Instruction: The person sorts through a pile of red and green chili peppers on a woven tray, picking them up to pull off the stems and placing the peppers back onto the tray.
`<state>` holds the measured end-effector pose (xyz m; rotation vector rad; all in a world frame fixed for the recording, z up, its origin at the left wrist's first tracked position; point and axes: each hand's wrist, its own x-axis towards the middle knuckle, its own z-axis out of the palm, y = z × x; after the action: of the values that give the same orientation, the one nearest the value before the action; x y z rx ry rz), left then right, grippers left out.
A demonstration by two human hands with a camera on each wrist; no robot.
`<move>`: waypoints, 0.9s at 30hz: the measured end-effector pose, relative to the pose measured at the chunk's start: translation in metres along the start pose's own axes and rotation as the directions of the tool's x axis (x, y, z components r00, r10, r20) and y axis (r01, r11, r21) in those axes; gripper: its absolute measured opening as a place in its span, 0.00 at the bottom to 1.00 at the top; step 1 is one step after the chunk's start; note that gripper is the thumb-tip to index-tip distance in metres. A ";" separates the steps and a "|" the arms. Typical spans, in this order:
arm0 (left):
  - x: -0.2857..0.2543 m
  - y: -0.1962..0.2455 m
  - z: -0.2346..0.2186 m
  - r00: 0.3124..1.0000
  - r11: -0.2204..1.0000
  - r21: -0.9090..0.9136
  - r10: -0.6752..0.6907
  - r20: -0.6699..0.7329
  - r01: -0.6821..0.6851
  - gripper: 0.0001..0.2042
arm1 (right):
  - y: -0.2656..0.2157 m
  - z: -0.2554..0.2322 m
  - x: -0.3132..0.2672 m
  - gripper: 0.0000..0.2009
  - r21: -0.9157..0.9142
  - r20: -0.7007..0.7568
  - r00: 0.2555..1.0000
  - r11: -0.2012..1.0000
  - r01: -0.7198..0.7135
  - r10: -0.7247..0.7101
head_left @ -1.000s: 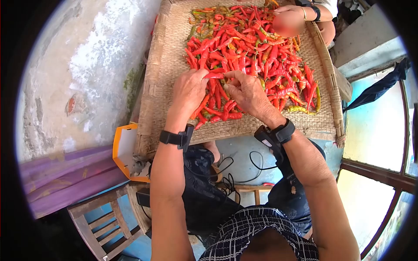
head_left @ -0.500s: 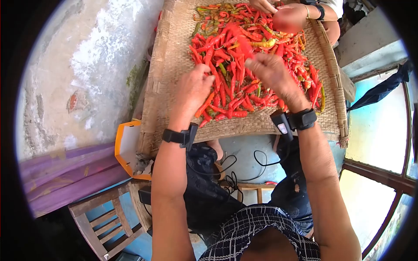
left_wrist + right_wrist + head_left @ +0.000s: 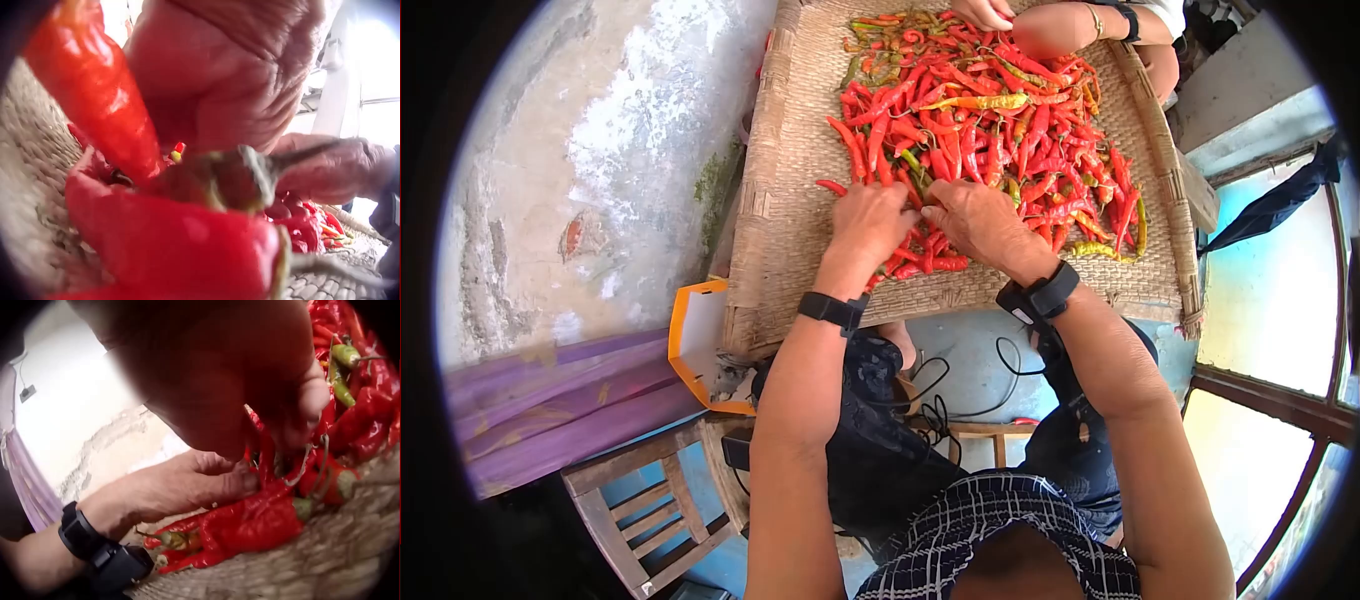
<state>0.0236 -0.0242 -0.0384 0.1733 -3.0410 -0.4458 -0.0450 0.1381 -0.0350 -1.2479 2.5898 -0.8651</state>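
Red chili peppers lie heaped on a woven tray, some green or yellow among them. At the heap's near left edge, my left hand holds a red chili pepper, its tip jutting out to the left. My right hand bends down beside it, fingertips close to the left fingertips. In the right wrist view, red chili peppers lie under both hands; I cannot tell what the right fingers pinch. The left wrist view has a stemmed red chili pepper up close below the palm.
Another person's hand and blurred forearm reach in at the tray's far right. A plastered wall stands left, a window right. An orange-edged box and a wooden chair are at lower left, with black cables below the tray.
The right hand swung out over the heap with a blurred red chili pepper, then came back beside the left hand. The left hand moved slightly right and nearer, and now has a pepper jutting out.
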 end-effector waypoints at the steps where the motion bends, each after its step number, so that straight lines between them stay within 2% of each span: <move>1: 0.000 -0.004 -0.003 1.000 0.999 -0.040 -0.007 0.003 0.007 0.10 | -0.002 -0.002 -0.001 0.11 -0.087 0.072 0.994 0.993 -0.077 0.084; 2: 0.000 -0.008 -0.005 0.997 0.996 -0.043 -0.073 -0.027 0.072 0.07 | -0.001 -0.002 -0.001 0.11 -0.085 0.071 0.994 0.993 -0.079 0.085; 3: 0.001 -0.012 -0.009 0.997 0.997 -0.040 -0.071 -0.027 0.070 0.07 | 0.002 -0.003 0.001 0.09 -0.100 0.063 0.994 0.992 -0.078 0.085; 5: 0.002 -0.023 -0.017 0.980 0.950 -0.291 -0.155 -0.124 0.113 0.04 | 0.008 -0.006 0.005 0.07 -0.117 0.053 0.995 0.990 -0.077 0.084; 6: 0.003 -0.028 -0.022 0.980 0.920 -0.372 -0.175 -0.097 0.127 0.02 | 0.010 -0.010 0.007 0.06 0.037 0.022 0.997 0.997 -0.068 0.067; 7: 0.005 -0.030 -0.022 0.980 0.919 -0.373 -0.176 -0.094 0.130 0.02 | 0.011 -0.014 0.009 0.04 0.191 -0.009 0.998 0.980 -0.054 0.057; 8: 0.007 -0.032 -0.022 0.970 0.826 -0.545 -0.228 -0.090 0.144 0.03 | 0.013 -0.018 0.011 0.07 0.285 0.018 0.998 0.956 -0.071 0.068; 9: 0.008 -0.033 -0.023 0.958 0.704 -0.695 -0.277 -0.078 0.147 0.05 | 0.007 -0.026 0.011 0.07 0.288 0.021 0.997 0.955 -0.071 0.068; 10: 0.005 -0.022 -0.036 0.955 0.647 -0.738 -0.295 -0.011 0.191 0.08 | 0.000 -0.034 0.012 0.10 0.429 -0.011 0.992 0.897 -0.108 0.125; 11: 0.001 -0.012 -0.042 0.956 0.649 -0.736 -0.294 -0.009 0.192 0.08 | -0.004 -0.038 0.012 0.13 0.560 -0.036 0.982 0.818 -0.134 0.185; 12: -0.001 -0.002 -0.046 0.951 0.591 -0.795 -0.303 -0.063 0.136 0.09 | -0.005 -0.038 0.013 0.19 0.690 -0.066 0.977 0.716 -0.102 0.202; 13: -0.003 0.004 -0.050 0.942 0.529 -0.845 -0.316 -0.116 0.074 0.10 | -0.007 -0.038 0.013 0.19 0.690 -0.070 0.977 0.717 -0.099 0.203; 14: -0.004 0.006 -0.054 0.943 0.531 -0.845 -0.312 -0.119 0.070 0.10 | -0.008 -0.037 0.013 0.19 0.785 -0.096 0.976 0.618 -0.045 0.194; 15: -0.005 0.007 -0.057 0.959 0.489 -0.869 -0.273 -0.078 0.069 0.09 | -0.009 -0.035 0.013 0.20 0.862 -0.122 0.974 0.507 0.010 0.188; 16: -0.006 0.009 -0.059 0.972 0.447 -0.892 -0.231 -0.037 0.072 0.09 | -0.009 -0.033 0.012 0.18 0.874 -0.117 0.981 0.485 0.027 0.157; 17: -0.008 0.010 -0.062 0.973 0.447 -0.891 -0.228 -0.034 0.074 0.09 | -0.008 -0.032 0.011 0.18 0.875 -0.118 0.980 0.484 0.026 0.160; 19: -0.013 0.012 -0.066 0.991 0.518 -0.850 -0.125 0.041 0.100 0.08 | -0.006 -0.029 0.007 0.13 0.675 -0.142 0.986 0.737 0.036 0.082; 21: -0.014 0.013 -0.067 0.992 0.509 -0.852 -0.085 0.089 0.120 0.08 | -0.007 -0.029 0.004 0.09 0.647 -0.087 0.994 0.762 0.005 0.067; 23: -0.014 0.015 -0.067 0.990 0.503 -0.854 -0.046 0.133 0.138 0.08 | -0.013 -0.030 -0.001 0.08 0.660 0.139 0.987 0.735 -0.156 0.084; 24: -0.013 0.016 -0.067 0.987 0.484 -0.860 -0.065 0.148 0.161 0.07 | -0.011 -0.029 0.000 0.08 0.661 0.139 0.987 0.734 -0.155 0.084; 26: -0.011 0.017 -0.064 0.982 0.464 -0.866 -0.083 0.167 0.187 0.07 | -0.001 -0.026 0.002 0.09 0.591 0.291 0.957 0.784 -0.190 0.012; 27: -0.010 0.015 -0.060 0.976 0.450 -0.873 -0.185 0.115 0.188 0.07 | 0.003 -0.026 0.003 0.11 0.554 0.366 0.930 0.808 -0.200 -0.020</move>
<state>0.0366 -0.0258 0.0227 0.4278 -2.3319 -1.9424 -0.0580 0.1486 -0.0152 -0.9690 1.8630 -1.1684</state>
